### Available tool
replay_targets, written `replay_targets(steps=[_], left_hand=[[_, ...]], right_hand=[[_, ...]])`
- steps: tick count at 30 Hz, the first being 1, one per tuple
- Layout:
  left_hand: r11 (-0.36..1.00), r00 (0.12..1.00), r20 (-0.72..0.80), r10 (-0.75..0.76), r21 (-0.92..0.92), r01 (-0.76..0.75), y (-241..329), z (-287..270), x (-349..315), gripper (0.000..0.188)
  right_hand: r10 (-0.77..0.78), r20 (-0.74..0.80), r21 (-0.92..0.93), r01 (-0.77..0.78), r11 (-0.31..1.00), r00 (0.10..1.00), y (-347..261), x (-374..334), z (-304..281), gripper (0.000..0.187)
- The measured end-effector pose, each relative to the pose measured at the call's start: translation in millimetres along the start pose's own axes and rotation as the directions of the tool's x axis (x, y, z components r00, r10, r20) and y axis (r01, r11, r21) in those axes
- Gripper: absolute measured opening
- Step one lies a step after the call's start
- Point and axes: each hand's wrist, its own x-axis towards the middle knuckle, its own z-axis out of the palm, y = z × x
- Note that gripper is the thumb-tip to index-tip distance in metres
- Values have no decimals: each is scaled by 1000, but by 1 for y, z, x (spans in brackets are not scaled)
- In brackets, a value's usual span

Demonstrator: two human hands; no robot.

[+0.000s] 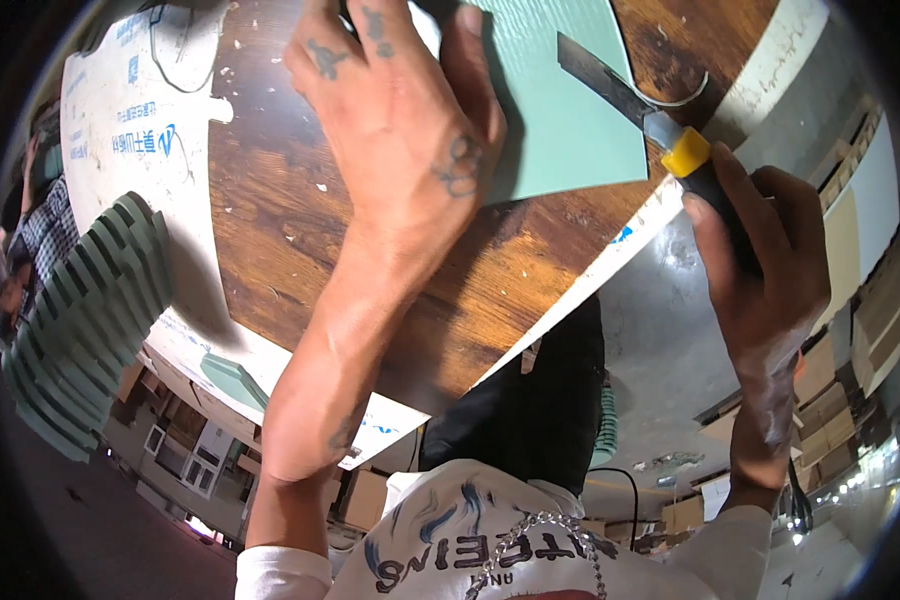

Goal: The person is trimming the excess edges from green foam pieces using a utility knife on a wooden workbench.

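My right hand (765, 245) is wrapped round the dark handle of a snap-off utility knife (686, 152) with a yellow collar. Its long blade points up and left over a pale green sheet (570, 110). A thin curled sliver (685, 100) shows beside the blade, along the sheet's right edge. At the top, my left hand (400, 110) rests on the sheet's left part, thumb apart from the fingers. Its fingertips run out of the picture. Something white (426, 28) shows between thumb and fingers; I cannot make out what it is.
The sheet lies on a brown wood-grain board (280, 200), with a white printed board (110, 120) under it. At the left stands a stack of green-grey strips (95, 310), with small green pieces (232, 378) nearby. Another person (50, 225) is at the far left. Brown boxes (830, 400) line the right.
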Motion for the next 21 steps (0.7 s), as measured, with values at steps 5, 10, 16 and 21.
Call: replay_targets(steps=[5, 10, 16, 21], left_hand=[[997, 999, -34, 23, -70, -25, 3, -1, 3, 33], [968, 999, -47, -1, -249, -11, -23, 6, 8, 45], [916, 966, -21, -257, 314, 251, -14, 4, 31, 41], [891, 890, 106, -443, -53, 450, -6, 22, 31, 34]], right_hand=[[-63, -90, -22, 61, 998, 994, 9, 52, 13, 37], [-163, -80, -99, 155, 983, 983, 12, 92, 6, 32], [-136, -73, -44, 133, 990, 988, 7, 30, 2, 41], [-25, -71, -38, 22, 999, 997, 3, 44, -8, 39]])
